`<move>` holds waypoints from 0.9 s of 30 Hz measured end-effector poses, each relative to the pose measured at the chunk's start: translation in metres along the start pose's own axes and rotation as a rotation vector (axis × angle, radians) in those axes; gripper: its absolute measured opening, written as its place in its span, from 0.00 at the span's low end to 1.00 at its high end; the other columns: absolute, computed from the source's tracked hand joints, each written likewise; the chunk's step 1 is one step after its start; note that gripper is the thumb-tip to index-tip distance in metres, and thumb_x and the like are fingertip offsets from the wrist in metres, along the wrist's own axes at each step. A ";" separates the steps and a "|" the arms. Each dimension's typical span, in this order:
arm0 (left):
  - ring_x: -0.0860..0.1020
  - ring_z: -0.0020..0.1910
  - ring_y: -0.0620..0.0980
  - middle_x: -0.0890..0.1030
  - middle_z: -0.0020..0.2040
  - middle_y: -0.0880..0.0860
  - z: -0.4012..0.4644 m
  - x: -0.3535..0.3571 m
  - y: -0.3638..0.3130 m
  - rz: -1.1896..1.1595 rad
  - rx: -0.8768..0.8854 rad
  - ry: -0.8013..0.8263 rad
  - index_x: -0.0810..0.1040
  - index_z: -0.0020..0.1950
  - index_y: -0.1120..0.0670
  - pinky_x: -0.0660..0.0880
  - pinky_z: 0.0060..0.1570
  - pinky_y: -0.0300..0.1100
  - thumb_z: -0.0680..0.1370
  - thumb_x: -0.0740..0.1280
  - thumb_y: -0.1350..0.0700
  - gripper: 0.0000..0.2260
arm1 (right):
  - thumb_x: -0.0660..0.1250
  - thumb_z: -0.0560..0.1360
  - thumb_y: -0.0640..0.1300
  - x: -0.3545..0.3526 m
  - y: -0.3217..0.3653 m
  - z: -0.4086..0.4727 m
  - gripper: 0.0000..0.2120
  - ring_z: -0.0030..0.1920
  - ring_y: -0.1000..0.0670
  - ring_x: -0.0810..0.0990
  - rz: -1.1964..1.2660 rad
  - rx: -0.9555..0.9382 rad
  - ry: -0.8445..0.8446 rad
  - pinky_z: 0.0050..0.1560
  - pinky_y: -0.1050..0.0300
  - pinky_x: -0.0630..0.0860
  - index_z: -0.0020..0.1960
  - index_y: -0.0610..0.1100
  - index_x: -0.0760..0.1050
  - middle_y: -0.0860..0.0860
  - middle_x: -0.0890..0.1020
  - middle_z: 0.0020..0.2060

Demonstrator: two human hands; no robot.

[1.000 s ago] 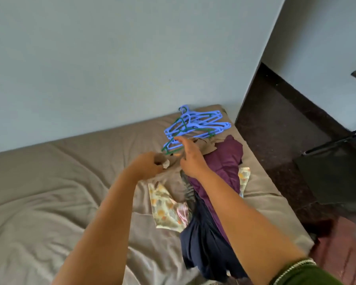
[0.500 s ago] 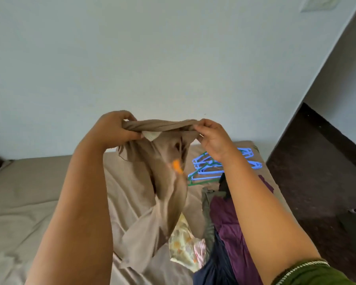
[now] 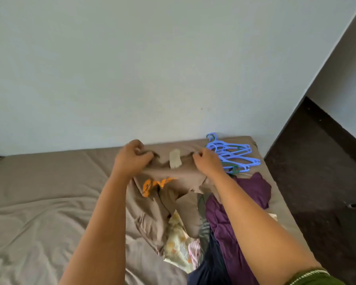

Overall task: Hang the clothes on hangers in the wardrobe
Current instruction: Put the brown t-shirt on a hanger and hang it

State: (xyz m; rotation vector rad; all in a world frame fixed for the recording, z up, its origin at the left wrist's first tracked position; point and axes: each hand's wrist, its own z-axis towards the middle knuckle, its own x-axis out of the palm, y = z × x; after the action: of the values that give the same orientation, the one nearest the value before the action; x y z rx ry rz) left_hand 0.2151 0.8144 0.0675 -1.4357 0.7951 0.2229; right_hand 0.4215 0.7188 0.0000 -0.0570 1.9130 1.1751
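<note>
Left hand (image 3: 132, 159) and right hand (image 3: 207, 163) each clench collar of taupe orange-print T-shirt (image 3: 173, 182), far on mattress. Blue plastic hangers (image 3: 232, 155) far right by mattress edge (image 3: 275, 182). Shirt's lower half bunched, print unreadable.

Both arms outstretched — left hand (image 3: 132, 159) and right hand (image 3: 207, 162) level, fingers curled, gripping.

Bare forearms; a dark green sleeve (image 3: 317, 279) (pale-trimmed cuff) covers the right upper arm.
</note>
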 end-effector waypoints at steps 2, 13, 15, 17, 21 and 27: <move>0.77 0.40 0.57 0.75 0.30 0.50 0.009 0.030 0.019 0.292 0.028 0.137 0.69 0.34 0.54 0.66 0.38 0.43 0.75 0.68 0.53 0.13 | 0.59 0.79 0.46 0.023 -0.044 0.011 0.09 0.45 0.43 0.73 -0.038 0.130 0.171 0.44 0.51 0.66 0.43 0.41 0.68 0.45 0.74 0.40; 0.78 0.41 0.55 0.81 0.36 0.52 0.057 0.185 0.130 0.402 -0.016 0.010 0.78 0.39 0.53 0.76 0.38 0.45 0.76 0.67 0.47 0.11 | 0.55 0.81 0.36 0.144 -0.206 0.150 0.24 0.73 0.43 0.63 -0.391 0.177 0.380 0.67 0.52 0.67 0.77 0.39 0.57 0.43 0.59 0.76; 0.78 0.37 0.55 0.80 0.34 0.51 0.063 0.194 0.157 0.388 -0.012 -0.019 0.77 0.38 0.53 0.77 0.36 0.46 0.78 0.65 0.47 0.13 | 0.53 0.81 0.34 0.166 -0.224 0.173 0.26 0.75 0.43 0.59 -0.474 0.122 0.391 0.70 0.51 0.65 0.78 0.40 0.53 0.44 0.55 0.77; 0.76 0.33 0.54 0.78 0.30 0.51 0.067 0.200 0.181 0.383 0.015 -0.051 0.76 0.37 0.54 0.76 0.34 0.46 0.79 0.64 0.46 0.15 | 0.52 0.81 0.33 0.189 -0.241 0.194 0.22 0.72 0.42 0.63 -0.557 0.031 0.391 0.67 0.50 0.66 0.75 0.38 0.59 0.43 0.61 0.75; 0.74 0.29 0.51 0.75 0.26 0.53 0.075 0.209 0.213 0.384 -0.015 -0.059 0.75 0.35 0.57 0.68 0.32 0.44 0.81 0.60 0.47 0.20 | 0.51 0.81 0.36 0.239 -0.268 0.215 0.17 0.67 0.42 0.67 -0.725 -0.128 0.377 0.62 0.50 0.68 0.69 0.39 0.65 0.42 0.69 0.67; 0.76 0.34 0.51 0.78 0.31 0.56 0.080 0.206 0.228 0.187 -0.200 -0.058 0.77 0.37 0.58 0.69 0.34 0.41 0.81 0.58 0.43 0.23 | 0.56 0.78 0.32 0.262 -0.259 0.226 0.16 0.63 0.41 0.69 -1.012 -0.333 0.332 0.56 0.47 0.74 0.65 0.36 0.71 0.43 0.72 0.62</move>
State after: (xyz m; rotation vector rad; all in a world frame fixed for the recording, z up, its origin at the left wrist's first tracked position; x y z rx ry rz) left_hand 0.2601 0.8608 -0.2433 -1.5346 0.8789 0.4962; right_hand 0.5190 0.8413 -0.4029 -1.3004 1.5543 0.7599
